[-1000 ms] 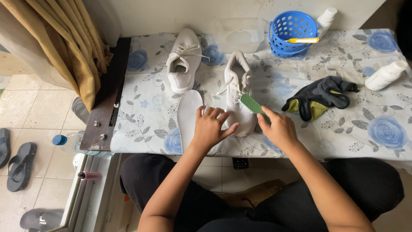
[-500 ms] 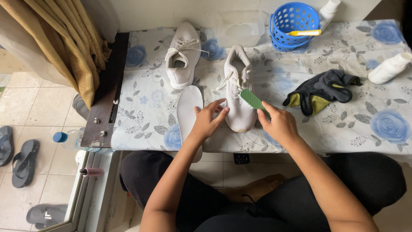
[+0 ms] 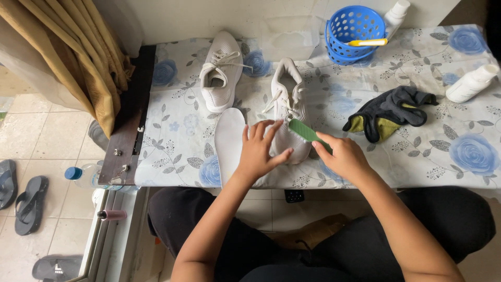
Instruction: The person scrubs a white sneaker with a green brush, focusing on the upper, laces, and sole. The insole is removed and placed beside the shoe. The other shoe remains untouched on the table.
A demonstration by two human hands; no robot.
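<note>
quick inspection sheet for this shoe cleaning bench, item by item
surface: table under a blue-rose floral cloth
job's things: white shoe lies toeward the person; green brush on it
clutter: second shoe, insole, blue basket, dark gloves, two white bottles
grippers: left hand steadies the shoe; right hand grips the brush
cables: nothing seen
surroundings: tan curtain, sandals on tile floor

Two white bottles [image 3: 472, 83] [image 3: 396, 11] at the table's far right, one beside the blue basket [image 3: 350, 27]

Left hand [image 3: 259, 151] lies flat, fingers spread; right hand [image 3: 342, 156] curls closed.
</note>
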